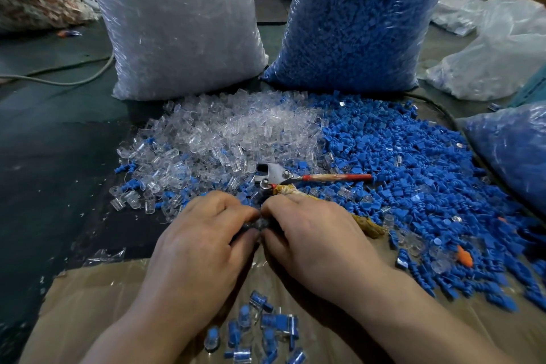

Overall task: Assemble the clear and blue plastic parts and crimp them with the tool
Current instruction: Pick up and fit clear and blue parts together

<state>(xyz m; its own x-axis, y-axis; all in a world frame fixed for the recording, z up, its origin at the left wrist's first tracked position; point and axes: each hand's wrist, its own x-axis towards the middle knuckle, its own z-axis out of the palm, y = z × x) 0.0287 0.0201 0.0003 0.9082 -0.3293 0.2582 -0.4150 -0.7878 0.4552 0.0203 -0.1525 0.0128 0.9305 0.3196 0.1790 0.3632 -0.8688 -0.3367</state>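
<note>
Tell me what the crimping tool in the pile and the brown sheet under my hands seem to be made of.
Grey crimping tool: the head looks like bare steel, dull grey with a soft sheen and a rivet; one handle has a red coating, perhaps plastic, the other a tan cloth-like wrap. Brown flat sheet: probably cardboard, matte brown, with shiny streaks that may be tape.

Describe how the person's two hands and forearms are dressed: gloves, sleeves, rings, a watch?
The left hand and the right hand are bare: no gloves, and no rings show on the fingers in view. The left forearm and the right forearm are bare too, with no sleeve, watch or band in the frame.
</note>
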